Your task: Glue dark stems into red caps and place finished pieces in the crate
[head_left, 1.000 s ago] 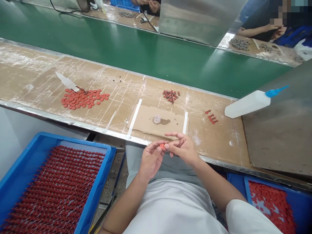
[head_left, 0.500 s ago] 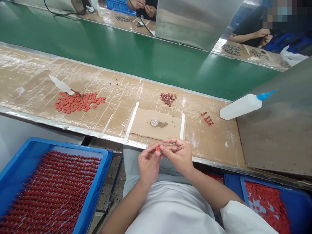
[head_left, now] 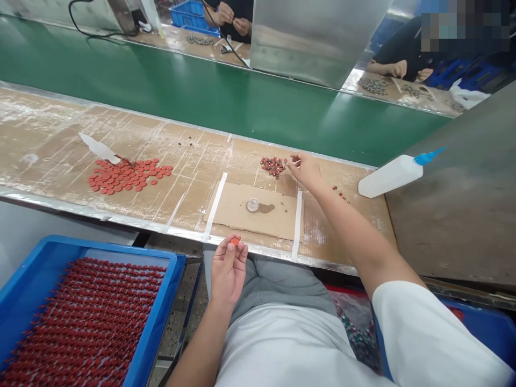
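My left hand (head_left: 229, 269) pinches a small red disc (head_left: 235, 242) between thumb and fingertips, just off the table's front edge. My right hand (head_left: 303, 167) is stretched out over the table, its fingertips at the right side of a pile of small red and dark parts (head_left: 273, 166). Thumb and forefinger come close around one part there; whether they grip it I cannot tell. A small clear cup (head_left: 253, 204) stands on the taped cardboard (head_left: 234, 215), beside a dark wet stain. Several red discs (head_left: 121, 176) lie spread at the left.
A white bottle with a blue nozzle (head_left: 391, 176) lies at the right, near a few small red parts (head_left: 341, 193). A blue tray (head_left: 171, 279) holding rows of red parts is at lower left. Beyond the green belt (head_left: 201, 83), other people's hands work.
My hands have parted. The left moved slightly left with the red disc; the right left it and reached forward to the pile. The view has shifted a little.
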Motion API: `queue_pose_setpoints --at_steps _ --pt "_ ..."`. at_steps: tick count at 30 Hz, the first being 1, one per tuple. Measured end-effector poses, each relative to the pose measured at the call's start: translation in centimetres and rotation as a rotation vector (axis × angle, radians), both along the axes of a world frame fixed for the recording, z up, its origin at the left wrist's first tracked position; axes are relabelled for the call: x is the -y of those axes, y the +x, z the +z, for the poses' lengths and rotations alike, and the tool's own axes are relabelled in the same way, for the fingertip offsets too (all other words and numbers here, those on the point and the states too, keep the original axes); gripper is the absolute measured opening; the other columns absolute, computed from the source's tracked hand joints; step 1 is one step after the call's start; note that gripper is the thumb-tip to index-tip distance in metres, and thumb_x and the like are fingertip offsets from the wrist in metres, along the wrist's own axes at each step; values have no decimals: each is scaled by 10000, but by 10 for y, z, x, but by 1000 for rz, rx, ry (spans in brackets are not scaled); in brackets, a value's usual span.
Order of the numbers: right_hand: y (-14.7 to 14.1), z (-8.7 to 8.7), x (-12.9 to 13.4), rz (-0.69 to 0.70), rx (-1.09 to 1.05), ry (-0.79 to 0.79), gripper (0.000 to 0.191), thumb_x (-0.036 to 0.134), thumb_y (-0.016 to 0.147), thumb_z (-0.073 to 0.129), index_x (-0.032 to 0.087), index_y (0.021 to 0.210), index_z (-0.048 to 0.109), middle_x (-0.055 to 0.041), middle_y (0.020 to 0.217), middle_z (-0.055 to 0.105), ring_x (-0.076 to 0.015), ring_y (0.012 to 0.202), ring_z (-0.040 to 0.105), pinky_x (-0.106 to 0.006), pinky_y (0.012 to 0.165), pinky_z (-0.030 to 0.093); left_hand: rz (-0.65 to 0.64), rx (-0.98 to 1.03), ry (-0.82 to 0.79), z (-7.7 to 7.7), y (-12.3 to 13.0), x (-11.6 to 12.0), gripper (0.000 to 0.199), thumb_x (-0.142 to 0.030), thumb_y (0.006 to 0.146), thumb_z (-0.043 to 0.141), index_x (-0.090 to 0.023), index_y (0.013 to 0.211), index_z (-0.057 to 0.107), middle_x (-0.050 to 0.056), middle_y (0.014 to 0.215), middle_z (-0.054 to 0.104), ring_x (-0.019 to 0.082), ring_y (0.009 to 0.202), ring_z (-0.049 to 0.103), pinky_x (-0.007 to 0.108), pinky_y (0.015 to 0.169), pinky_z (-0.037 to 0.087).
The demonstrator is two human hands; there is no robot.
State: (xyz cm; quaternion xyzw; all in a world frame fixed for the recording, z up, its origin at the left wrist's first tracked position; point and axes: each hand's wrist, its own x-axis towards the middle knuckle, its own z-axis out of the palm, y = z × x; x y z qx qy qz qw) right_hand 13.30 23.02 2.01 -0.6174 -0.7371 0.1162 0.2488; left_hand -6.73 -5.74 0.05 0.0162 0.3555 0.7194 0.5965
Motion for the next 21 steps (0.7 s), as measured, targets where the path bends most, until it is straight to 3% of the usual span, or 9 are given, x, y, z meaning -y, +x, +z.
queue_pose_setpoints --at_steps 5,11,21 --pt "-3 -11 -37 100 250 -127 302 275 816 578 126 1056 683 -110 997 709 -196 843 651 -318 808 481 12 -14 -33 -4 -8 6 239 -235 731 761 -182 954 696 29 961 724 76 788 673 204 836 541" --pt "-5 -4 -56 140 426 -175 212 255 777 590 140 888 729 -100 852 713 -221 822 644 -316 782 469 11 -31 -71 -12 -17 8 251 -215 740 751 -171 980 691 48 999 722 86 820 681 214 855 541" --pt "-15 8 -62 145 570 -232 189 189 672 677 152 846 743 -115 827 702 -285 915 630 -365 841 461 -32 -16 -81 -9 -15 7 267 -153 717 759 -169 976 697 49 1025 715 87 830 682 226 885 536"
